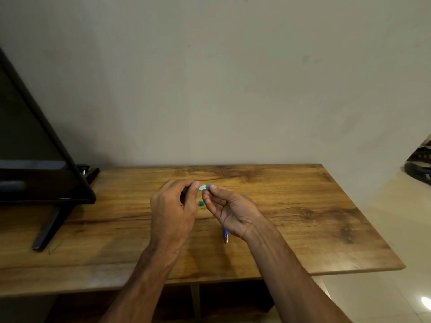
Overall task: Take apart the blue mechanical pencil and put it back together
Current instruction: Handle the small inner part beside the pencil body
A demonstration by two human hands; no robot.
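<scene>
Pencil [203, 187]: centre of frame, held level above the table [303, 206], teal-blue barrel with a white label.
Left hand [172, 210]: pinches the barrel's left part.
Right hand [229, 212]: fingertips grip the barrel's right end.
Cap [201, 203]: small teal piece on the table, just below the pencil.
Pen [225, 236]: blue, lower centre, partly hidden under the right wrist.
Monitor [35, 159]: left edge.

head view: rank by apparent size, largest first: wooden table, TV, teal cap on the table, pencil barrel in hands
1. wooden table
2. TV, cropped by the frame
3. pencil barrel, mostly hidden
4. teal cap
</scene>
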